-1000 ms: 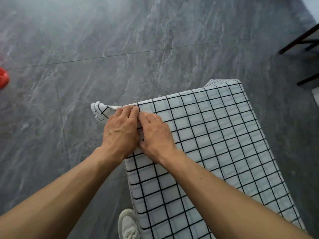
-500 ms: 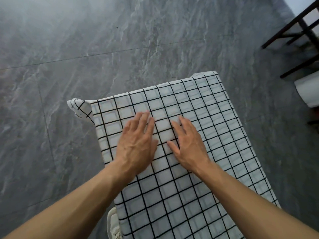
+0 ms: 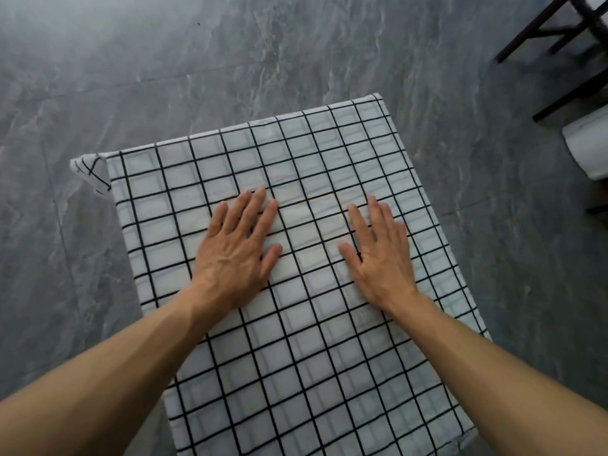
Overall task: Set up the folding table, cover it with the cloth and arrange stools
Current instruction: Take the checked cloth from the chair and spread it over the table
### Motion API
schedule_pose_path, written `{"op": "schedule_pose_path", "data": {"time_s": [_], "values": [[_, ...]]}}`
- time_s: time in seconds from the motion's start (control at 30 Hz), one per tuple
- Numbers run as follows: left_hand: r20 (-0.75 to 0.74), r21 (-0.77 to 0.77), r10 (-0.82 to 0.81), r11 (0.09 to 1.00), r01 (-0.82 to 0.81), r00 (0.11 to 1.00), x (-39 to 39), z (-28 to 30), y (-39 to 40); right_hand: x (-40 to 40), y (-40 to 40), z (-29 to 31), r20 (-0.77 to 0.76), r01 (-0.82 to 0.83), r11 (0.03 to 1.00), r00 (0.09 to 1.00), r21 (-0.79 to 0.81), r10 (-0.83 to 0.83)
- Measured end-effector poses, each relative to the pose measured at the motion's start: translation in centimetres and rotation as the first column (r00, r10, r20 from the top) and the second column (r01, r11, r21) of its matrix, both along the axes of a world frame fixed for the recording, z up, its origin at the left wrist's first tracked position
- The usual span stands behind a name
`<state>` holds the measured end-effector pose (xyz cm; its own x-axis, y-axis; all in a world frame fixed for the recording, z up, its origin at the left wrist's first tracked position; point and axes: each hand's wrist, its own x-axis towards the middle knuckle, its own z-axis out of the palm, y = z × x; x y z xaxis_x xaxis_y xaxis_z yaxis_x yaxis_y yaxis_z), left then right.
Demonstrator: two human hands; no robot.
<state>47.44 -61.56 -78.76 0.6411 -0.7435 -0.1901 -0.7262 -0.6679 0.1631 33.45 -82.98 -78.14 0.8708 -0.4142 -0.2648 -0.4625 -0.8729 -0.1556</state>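
Observation:
A white cloth with a black grid (image 3: 296, 159) lies spread over the folding table, hiding the tabletop. A knotted or bunched corner of the cloth (image 3: 90, 174) sticks out at the far left. My left hand (image 3: 238, 250) lies flat on the cloth, fingers straight, left of the middle. My right hand (image 3: 378, 255) lies flat as well, fingers spread, to the right. The two hands are about a hand's width apart.
Grey marbled floor tiles (image 3: 230, 60) surround the table. Dark furniture legs (image 3: 559, 44) stand at the top right. A white rounded object (image 3: 589, 146) sits at the right edge, cut off by the frame.
Both hands left the far left corner of the cloth, flattened out and slid apart across the top. The view shifted right, bringing more of the dark legs and white object in.

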Motion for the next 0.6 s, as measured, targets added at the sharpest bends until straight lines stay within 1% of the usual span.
{"op": "schedule_pose_path", "data": {"time_s": [0.1, 0.17, 0.2, 0.27, 0.33, 0.37, 0.43, 0.5, 0.6], "values": [[-0.008, 0.001, 0.061, 0.998, -0.061, 0.998, -0.8, 1.1, -1.3, -1.3, -1.7, 0.5, -0.005, 0.082, 0.997, 0.997, 0.003, -0.082], [-0.025, -0.031, 0.064, 0.997, -0.065, 0.998, -1.9, 1.9, -2.9, -1.5, -1.9, 0.9, 0.015, 0.084, 0.996, 0.996, 0.006, -0.084], [-0.04, -0.043, 0.025, 0.999, -0.026, 0.999, -2.7, 2.3, -3.9, -1.5, -1.7, 1.1, 0.038, 0.058, 0.998, 0.998, 0.015, -0.058], [-0.066, -0.036, -0.124, 0.992, 0.122, 0.99, -4.4, 2.5, -6.4, -1.5, -1.2, 1.2, 0.076, 0.017, 0.999, 0.997, 0.044, -0.021], [-0.097, -0.012, -0.253, 0.967, 0.253, 0.963, -5.9, 2.5, -8.7, -1.7, -1.1, 1.0, 0.076, 0.056, 0.996, 0.995, 0.065, -0.061], [-0.109, 0.001, -0.279, 0.96, 0.281, 0.954, -6.2, 2.4, -9.5, -2.1, -1.5, 0.8, 0.065, 0.094, 0.993, 0.993, 0.069, -0.099], [-0.124, 0.02, -0.272, 0.961, 0.276, 0.954, -6.4, 2.1, -10.3, -3.3, -2.8, 0.5, 0.05, 0.145, 0.988, 0.988, 0.053, -0.148], [-0.117, 0.034, -0.249, 0.967, 0.254, 0.961, -6.4, 2.1, -10.2, -4.9, -4.1, 0.2, 0.067, 0.158, 0.987, 0.985, 0.029, -0.159], [-0.111, 0.039, -0.22, 0.973, 0.226, 0.969, -6.6, 2.7, -10.5, -6.9, -5.4, 0.2, 0.059, 0.213, 0.976, 0.975, 0.04, -0.215]]}}
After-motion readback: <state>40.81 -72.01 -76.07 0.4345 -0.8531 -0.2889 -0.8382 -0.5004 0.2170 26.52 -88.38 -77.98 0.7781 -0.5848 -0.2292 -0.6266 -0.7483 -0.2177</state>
